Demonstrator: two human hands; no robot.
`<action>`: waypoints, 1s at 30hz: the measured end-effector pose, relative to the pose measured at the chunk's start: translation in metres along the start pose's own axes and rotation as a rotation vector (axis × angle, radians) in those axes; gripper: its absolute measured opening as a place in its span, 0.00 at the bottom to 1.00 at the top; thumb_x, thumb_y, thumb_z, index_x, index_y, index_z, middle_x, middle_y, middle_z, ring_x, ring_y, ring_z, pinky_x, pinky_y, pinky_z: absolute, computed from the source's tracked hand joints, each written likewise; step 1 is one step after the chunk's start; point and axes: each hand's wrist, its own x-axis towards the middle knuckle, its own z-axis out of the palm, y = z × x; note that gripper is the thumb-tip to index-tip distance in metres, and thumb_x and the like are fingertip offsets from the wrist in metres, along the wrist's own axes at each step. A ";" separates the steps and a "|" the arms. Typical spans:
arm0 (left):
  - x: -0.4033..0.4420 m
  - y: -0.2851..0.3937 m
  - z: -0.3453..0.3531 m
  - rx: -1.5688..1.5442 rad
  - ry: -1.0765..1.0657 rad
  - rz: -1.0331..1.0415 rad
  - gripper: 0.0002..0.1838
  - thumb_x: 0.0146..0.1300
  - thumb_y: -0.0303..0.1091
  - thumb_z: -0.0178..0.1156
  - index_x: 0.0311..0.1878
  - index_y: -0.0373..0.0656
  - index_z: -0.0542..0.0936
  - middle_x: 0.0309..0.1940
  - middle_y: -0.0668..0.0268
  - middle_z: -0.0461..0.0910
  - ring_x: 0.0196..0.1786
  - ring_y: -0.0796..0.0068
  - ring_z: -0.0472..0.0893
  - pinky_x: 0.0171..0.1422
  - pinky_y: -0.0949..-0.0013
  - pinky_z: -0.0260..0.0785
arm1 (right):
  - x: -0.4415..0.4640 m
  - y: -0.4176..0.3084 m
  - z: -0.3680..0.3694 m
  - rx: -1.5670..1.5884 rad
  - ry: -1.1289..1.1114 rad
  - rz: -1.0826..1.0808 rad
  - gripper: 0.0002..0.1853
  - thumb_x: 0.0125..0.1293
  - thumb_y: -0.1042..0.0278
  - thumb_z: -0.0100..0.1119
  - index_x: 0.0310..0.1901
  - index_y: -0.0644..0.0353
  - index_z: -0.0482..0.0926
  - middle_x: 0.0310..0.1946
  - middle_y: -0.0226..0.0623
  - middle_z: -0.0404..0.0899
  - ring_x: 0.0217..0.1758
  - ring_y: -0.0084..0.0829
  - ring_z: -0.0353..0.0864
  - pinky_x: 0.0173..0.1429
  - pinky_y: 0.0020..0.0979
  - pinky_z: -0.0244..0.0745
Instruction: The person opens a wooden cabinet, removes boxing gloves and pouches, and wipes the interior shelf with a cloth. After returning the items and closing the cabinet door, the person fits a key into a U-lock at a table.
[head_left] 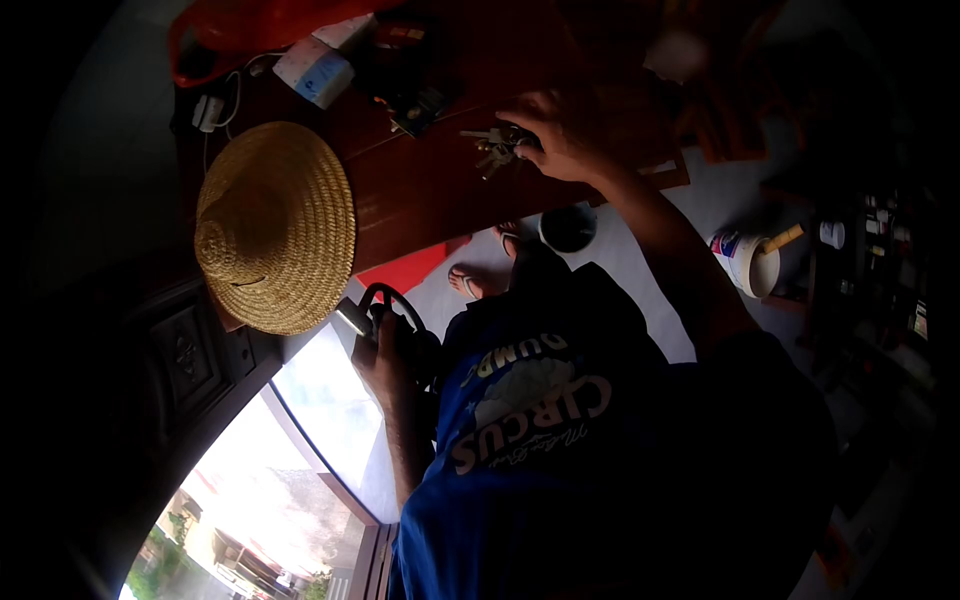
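My right hand (562, 138) reaches over a reddish-brown wooden table (430, 190), its thumb and fingers closed around the dark end of a bunch of keys (490, 143). Several metal keys fan out to the left of the fingertips. Lower down, beside my body, my left hand (378, 358) grips a dark object with a black curved loop (395, 296) and a pale rectangular part; shadow hides what kind of thing it is. A woven straw hat (275, 230) lies on the table's left end, above my left hand.
A tissue pack (315, 75), a white charger (207, 113) with its cable and a red bag (240, 35) occupy the table's far left. A dark bucket (568, 228) and a white bucket (745, 262) stand on the floor. Bright daylight enters at lower left.
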 end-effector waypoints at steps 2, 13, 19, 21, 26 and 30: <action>-0.002 0.005 0.002 -0.012 -0.019 -0.017 0.12 0.70 0.37 0.66 0.36 0.38 0.80 0.22 0.71 0.75 0.21 0.81 0.72 0.24 0.74 0.61 | 0.003 -0.009 0.007 0.029 -0.057 -0.066 0.24 0.61 0.63 0.76 0.60 0.48 0.81 0.63 0.44 0.69 0.67 0.47 0.70 0.65 0.47 0.73; -0.002 -0.009 -0.003 -0.054 0.030 -0.018 0.12 0.71 0.35 0.65 0.36 0.37 0.78 0.20 0.70 0.75 0.19 0.80 0.73 0.21 0.72 0.62 | 0.021 0.021 0.037 0.324 0.042 0.254 0.10 0.63 0.72 0.69 0.44 0.59 0.81 0.34 0.43 0.84 0.37 0.42 0.86 0.42 0.40 0.79; 0.004 -0.026 -0.009 -0.015 0.044 0.000 0.11 0.71 0.36 0.65 0.37 0.37 0.80 0.22 0.69 0.76 0.20 0.80 0.74 0.23 0.73 0.63 | 0.019 0.020 0.023 0.399 0.115 0.415 0.09 0.61 0.81 0.63 0.42 0.61 0.83 0.33 0.40 0.86 0.37 0.32 0.86 0.42 0.35 0.79; 0.005 -0.028 -0.010 -0.009 0.043 -0.002 0.11 0.71 0.36 0.65 0.38 0.38 0.81 0.23 0.70 0.76 0.20 0.80 0.74 0.24 0.73 0.63 | 0.019 0.021 0.019 0.406 0.049 0.488 0.07 0.63 0.79 0.63 0.42 0.60 0.85 0.34 0.38 0.87 0.37 0.29 0.85 0.43 0.33 0.79; 0.004 -0.027 -0.008 -0.018 0.034 0.000 0.11 0.71 0.36 0.64 0.38 0.38 0.80 0.22 0.70 0.76 0.20 0.80 0.73 0.23 0.73 0.63 | 0.005 0.056 0.043 0.461 0.083 0.385 0.08 0.66 0.75 0.68 0.46 0.59 0.85 0.39 0.38 0.86 0.40 0.26 0.84 0.46 0.31 0.78; -0.001 -0.019 -0.003 -0.053 0.025 -0.031 0.11 0.71 0.36 0.64 0.38 0.38 0.80 0.21 0.69 0.76 0.19 0.79 0.73 0.22 0.73 0.63 | -0.010 0.047 0.023 0.381 0.080 0.143 0.16 0.59 0.75 0.75 0.49 0.57 0.84 0.43 0.39 0.83 0.47 0.34 0.82 0.53 0.36 0.78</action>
